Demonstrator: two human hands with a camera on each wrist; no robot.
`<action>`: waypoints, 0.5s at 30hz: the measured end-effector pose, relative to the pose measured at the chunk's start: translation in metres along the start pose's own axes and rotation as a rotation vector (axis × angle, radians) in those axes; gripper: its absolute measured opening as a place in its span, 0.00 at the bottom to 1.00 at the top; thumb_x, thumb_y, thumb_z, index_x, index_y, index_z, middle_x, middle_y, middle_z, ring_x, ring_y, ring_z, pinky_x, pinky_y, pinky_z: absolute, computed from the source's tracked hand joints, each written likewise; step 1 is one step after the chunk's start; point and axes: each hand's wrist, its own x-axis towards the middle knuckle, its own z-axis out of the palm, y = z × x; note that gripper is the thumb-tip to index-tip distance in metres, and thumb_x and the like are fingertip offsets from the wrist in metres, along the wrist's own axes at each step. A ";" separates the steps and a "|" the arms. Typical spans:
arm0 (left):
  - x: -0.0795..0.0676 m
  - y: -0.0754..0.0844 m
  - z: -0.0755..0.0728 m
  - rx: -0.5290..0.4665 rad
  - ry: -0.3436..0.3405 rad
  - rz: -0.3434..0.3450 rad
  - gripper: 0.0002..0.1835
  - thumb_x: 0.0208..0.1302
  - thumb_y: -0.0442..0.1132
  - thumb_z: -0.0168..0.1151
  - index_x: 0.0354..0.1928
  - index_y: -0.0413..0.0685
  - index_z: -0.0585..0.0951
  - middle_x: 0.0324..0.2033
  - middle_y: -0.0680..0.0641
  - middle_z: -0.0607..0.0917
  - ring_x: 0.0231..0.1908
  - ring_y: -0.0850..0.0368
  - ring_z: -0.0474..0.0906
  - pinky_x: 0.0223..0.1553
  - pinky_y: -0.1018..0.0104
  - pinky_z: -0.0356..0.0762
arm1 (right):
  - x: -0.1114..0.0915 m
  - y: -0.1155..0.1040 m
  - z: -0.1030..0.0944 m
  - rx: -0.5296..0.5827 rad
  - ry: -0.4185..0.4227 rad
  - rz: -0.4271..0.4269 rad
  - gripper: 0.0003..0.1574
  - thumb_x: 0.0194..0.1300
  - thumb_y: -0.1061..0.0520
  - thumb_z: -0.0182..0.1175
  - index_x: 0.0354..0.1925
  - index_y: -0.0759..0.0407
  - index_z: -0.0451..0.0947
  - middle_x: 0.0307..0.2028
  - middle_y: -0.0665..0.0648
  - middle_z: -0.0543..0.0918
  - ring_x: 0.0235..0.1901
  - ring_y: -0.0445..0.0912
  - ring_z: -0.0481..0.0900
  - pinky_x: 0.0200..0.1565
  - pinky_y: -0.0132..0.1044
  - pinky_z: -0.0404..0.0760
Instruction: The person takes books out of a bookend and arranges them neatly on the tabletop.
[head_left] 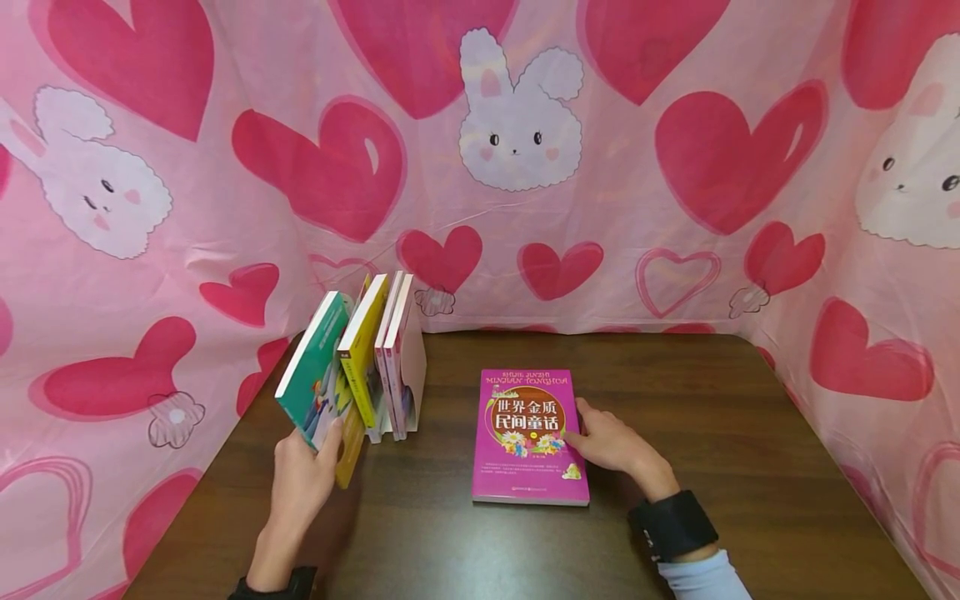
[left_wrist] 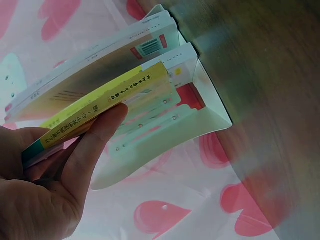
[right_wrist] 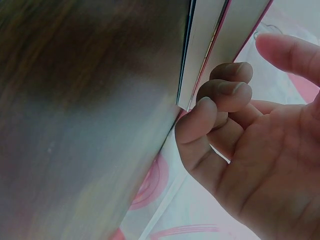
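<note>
My left hand (head_left: 303,475) pinches a teal-and-yellow book (head_left: 313,371) by its near lower part, thumb on one cover and fingers behind. In the left wrist view its yellow spine (left_wrist: 107,102) shows beside the pale bookend (left_wrist: 212,112). To its right in the head view stand a yellow book (head_left: 363,350) and two thin white-and-pink books (head_left: 396,358). A purple storybook (head_left: 525,479) lies flat, cover up. At its right edge is my right hand (head_left: 618,442); in the right wrist view the bent fingers (right_wrist: 197,120) touch the stacked page edges, thumb raised apart.
The dark wooden table (head_left: 420,533) carries everything. Pink cloth (head_left: 525,225) with hearts and rabbits hangs around its back and sides. The row of standing books is near the table's left edge. A second book (right_wrist: 200,45) lies under the purple one in the right wrist view.
</note>
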 end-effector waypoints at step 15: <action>-0.014 0.004 -0.002 0.024 0.038 -0.008 0.31 0.81 0.43 0.58 0.77 0.36 0.64 0.68 0.29 0.75 0.65 0.28 0.74 0.57 0.38 0.76 | 0.000 0.002 -0.001 0.022 -0.017 -0.007 0.56 0.71 0.44 0.68 0.77 0.75 0.54 0.47 0.58 0.82 0.45 0.49 0.80 0.52 0.54 0.82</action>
